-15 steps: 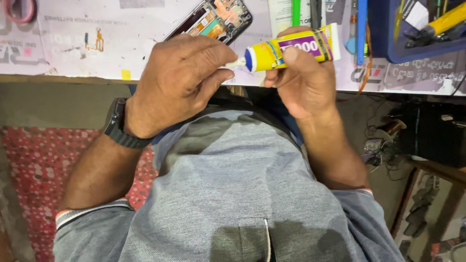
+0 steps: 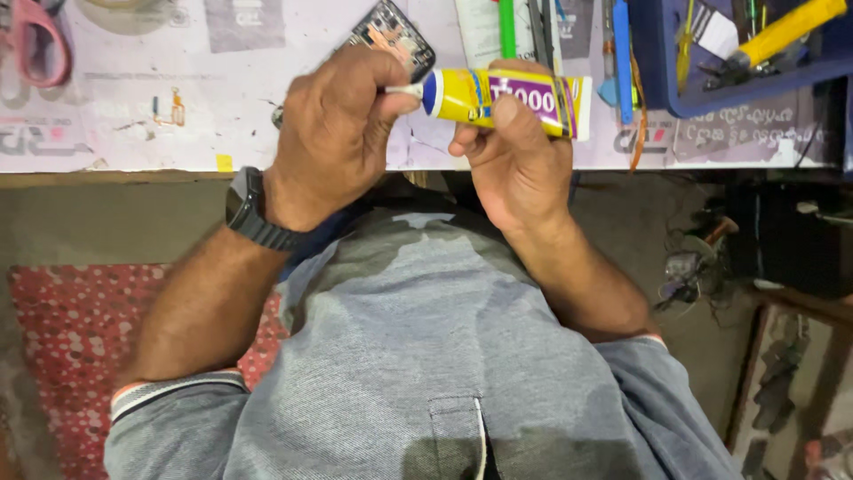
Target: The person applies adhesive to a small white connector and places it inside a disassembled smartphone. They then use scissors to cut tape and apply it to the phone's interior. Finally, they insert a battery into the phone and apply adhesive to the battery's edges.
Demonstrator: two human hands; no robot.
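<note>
Nearest the camera is the person's grey shirt [image 2: 418, 356], and a dark wristwatch [image 2: 249, 212] sits on the left forearm. Above it, the right hand [image 2: 520, 160] is wrapped around a yellow glue tube [image 2: 506, 93], thumb across its front, holding it level with the nozzle pointing toward the other hand. The left hand [image 2: 338, 133] has its fingertips pinched shut on the tube's white nozzle tip [image 2: 404, 89]; whether a cap sits there cannot be told. Both grips meet over the near edge of the white worktable [image 2: 133, 133]. Just beyond the left hand's knuckles lies an opened phone [image 2: 395, 40], partly hidden by them. Beyond the tube stand a green pen [image 2: 507, 27] and a blue pry tool [image 2: 622, 53]. Farther off past the right hand, a blue tray [image 2: 675, 80] holds a yellow-handled tool [image 2: 786, 31].
</note>
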